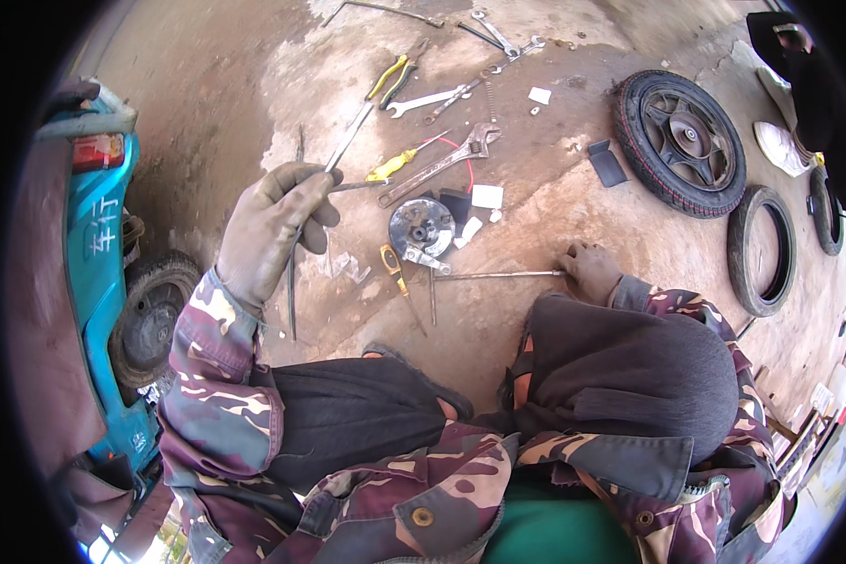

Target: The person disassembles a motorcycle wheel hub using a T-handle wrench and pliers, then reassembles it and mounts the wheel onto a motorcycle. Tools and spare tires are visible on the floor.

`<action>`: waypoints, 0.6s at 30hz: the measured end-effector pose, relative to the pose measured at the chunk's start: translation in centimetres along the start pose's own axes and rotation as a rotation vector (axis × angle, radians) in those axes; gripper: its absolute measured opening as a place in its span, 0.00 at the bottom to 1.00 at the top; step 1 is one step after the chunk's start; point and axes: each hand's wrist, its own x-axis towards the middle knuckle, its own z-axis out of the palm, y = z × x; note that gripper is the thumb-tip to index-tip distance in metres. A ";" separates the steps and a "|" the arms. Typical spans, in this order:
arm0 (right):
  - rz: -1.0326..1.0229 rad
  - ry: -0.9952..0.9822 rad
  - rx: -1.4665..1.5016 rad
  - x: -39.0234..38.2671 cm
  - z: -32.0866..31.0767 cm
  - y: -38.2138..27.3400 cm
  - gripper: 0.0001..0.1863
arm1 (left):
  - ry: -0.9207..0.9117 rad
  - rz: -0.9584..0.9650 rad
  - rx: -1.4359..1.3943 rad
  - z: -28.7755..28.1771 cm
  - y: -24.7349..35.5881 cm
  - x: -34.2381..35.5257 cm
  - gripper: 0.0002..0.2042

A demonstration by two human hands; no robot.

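Observation:
My left hand (287, 211), in a pale glove, is raised and closed around a slim shiny metal rod (350, 133) pointing up and away. A short dark piece (359, 185) juts out sideways by its fingertips; whether it joins the rod I cannot tell. Low at the ground, my right hand (592, 271) curls its fingers at the end of a long T-handle wrench (498, 275). Between the hands lie a round brake hub plate (421, 228), a yellow-handled screwdriver (393, 264), a large adjustable wrench (446, 164) and another yellow screwdriver (395, 165).
Yellow-and-black pliers (399, 80) and several spanners (423, 101) lie farther off. At the right are a wheel with tyre (681, 141), a loose tyre (761, 249) and a person in dark clothing (832, 113). A turquoise vehicle (94, 244) with a wheel (155, 320) stands left.

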 end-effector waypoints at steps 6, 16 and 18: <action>-0.155 -0.180 0.368 -0.2 -5.3 -1.7 0.14 | 0.020 0.005 0.008 -1.4 -1.0 -0.6 0.20; -0.441 0.086 0.639 2.2 -14.2 -6.9 0.08 | 0.058 -0.021 -0.018 -1.9 -1.2 -1.3 0.17; -0.502 0.144 0.684 2.8 -15.2 -6.9 0.08 | 0.058 -0.018 -0.026 -1.9 -1.2 -1.2 0.17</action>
